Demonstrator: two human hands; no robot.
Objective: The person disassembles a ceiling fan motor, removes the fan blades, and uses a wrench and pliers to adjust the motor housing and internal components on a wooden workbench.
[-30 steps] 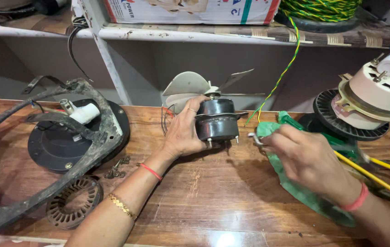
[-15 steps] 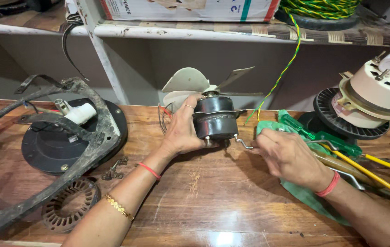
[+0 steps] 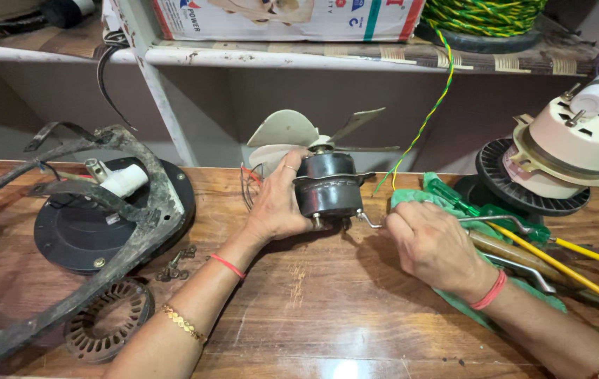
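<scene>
Green cloth (image 3: 454, 203) and screwdrivers (image 3: 559, 263) crowd the fan motor (image 3: 329, 193).

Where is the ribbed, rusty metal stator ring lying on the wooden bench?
In the head view, the stator ring lies at the bench's front left, beside the left forearm, just below the grimy metal frame.

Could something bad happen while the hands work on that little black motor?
Maybe. The left hand steadies the small black motor alone on the wooden bench, so it could tip or twist. The right hand holds a thin metal tool at the motor's base; it might slip toward the left hand's fingers. The loose screws near the edge of the dirty frame could get knocked away and lost.
</scene>
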